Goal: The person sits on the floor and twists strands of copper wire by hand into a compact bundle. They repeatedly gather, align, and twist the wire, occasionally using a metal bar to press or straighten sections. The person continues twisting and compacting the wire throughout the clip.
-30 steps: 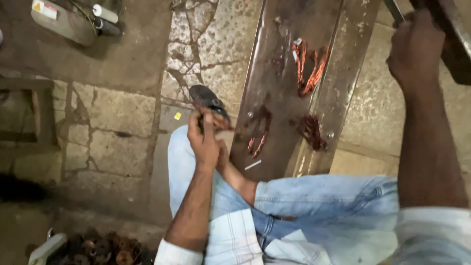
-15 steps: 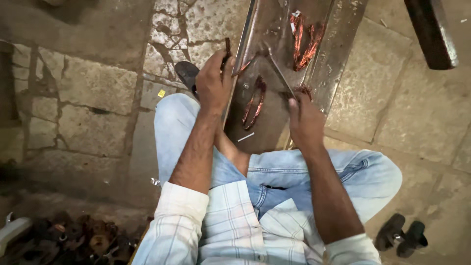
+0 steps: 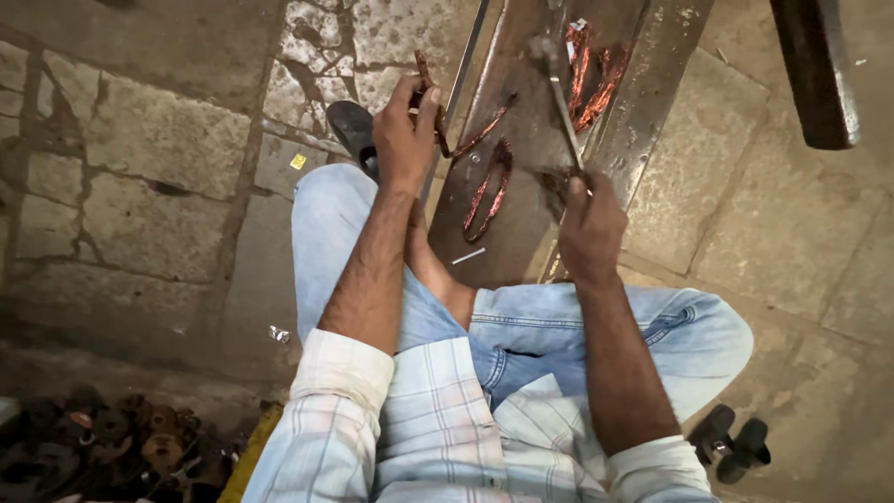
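I sit on a stone floor in blue jeans with a long rusty steel channel (image 3: 521, 214) running away from my legs. My left hand (image 3: 406, 130) grips a curved rusty metal strip (image 3: 445, 130) at the channel's left edge. My right hand (image 3: 589, 228) holds the handle of a hammer (image 3: 559, 93), whose head rests further up the channel. A bent rust-red strip (image 3: 491, 191) lies on the channel between my hands. Two more curved red strips (image 3: 591, 74) lie near the far end.
A dark sandal (image 3: 352, 130) sits by my left hand on the stone paving (image 3: 140, 149). A pile of rusty parts (image 3: 112, 447) lies at lower left. A dark steel bar (image 3: 815, 65) stands at upper right. Small black objects (image 3: 731, 442) lie at lower right.
My right hand came down from the upper right and now holds the hammer over the channel. My left hand moved up to the strip at the channel's left edge.
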